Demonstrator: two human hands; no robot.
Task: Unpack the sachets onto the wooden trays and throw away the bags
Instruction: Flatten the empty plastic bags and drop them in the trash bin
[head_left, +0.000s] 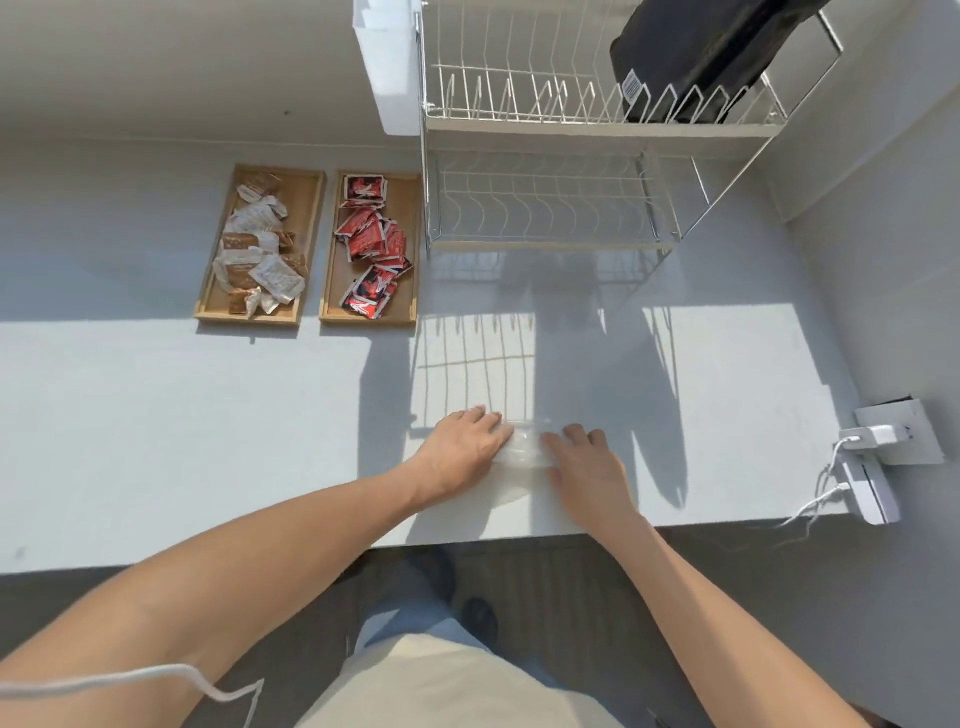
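- From the head view, we see the left hand (470, 447) and the right hand (587, 465), fingers straight, pressing a clear plastic bag (522, 452) flat on the white desk (208, 441) near its front edge.
- Farther back on the left, two wooden trays lie side by side: the left tray (306, 208) holds white-and-brown sachets (260, 244), the right tray (410, 291) red sachets (371, 244).
- A wire dish rack (550, 208) stands just right of the trays.

Open bench (156, 415) across left and centre; blocked upper centre by two wooden trays (306, 208), upper right by wire dish rack (550, 208), far right by charger (872, 436).
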